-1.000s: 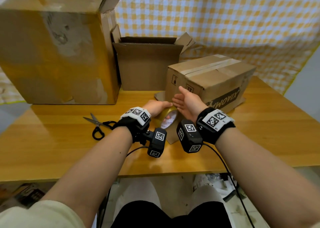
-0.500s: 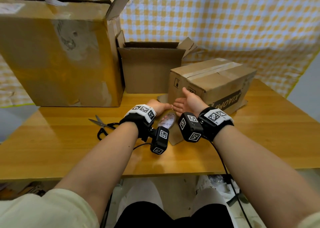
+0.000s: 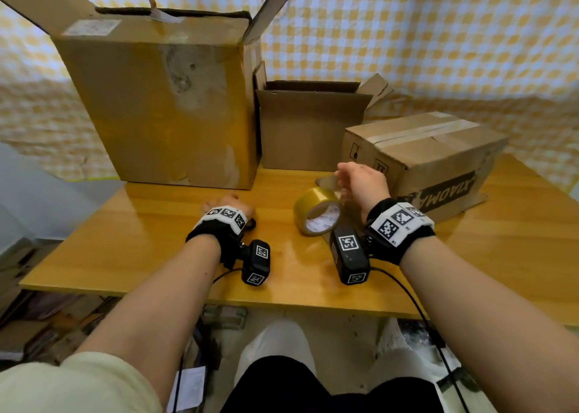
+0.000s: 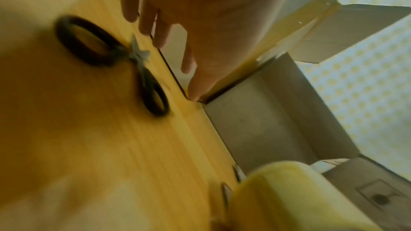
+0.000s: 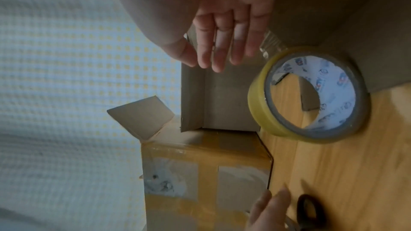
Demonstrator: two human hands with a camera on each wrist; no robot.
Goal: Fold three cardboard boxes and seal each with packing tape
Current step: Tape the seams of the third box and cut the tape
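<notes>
A roll of yellowish packing tape [image 3: 313,206] [image 5: 262,104] stands on edge on the wooden table [image 3: 156,240], in front of the small taped-up box [image 3: 423,152]. My right hand [image 3: 360,181] [image 5: 222,45] hovers just above the roll with straight fingers. A clear strip of tape [image 5: 269,43] runs from the roll up beside the little finger. My left hand [image 3: 224,204] [image 4: 169,24] reaches flat over the black-handled scissors [image 4: 139,57] [image 5: 299,208], fingers extended and holding nothing. A medium box [image 3: 313,130] stands open at the back.
A tall, worn box [image 3: 156,99] with raised flaps stands at the back left, touching the medium box. A checked yellow cloth hangs behind the table. Bare tabletop lies to the far left and far right.
Both hands were together on the tape roll by the small box. The left hand has moved left over the scissors, the right has lifted off the roll, which now stands alone.
</notes>
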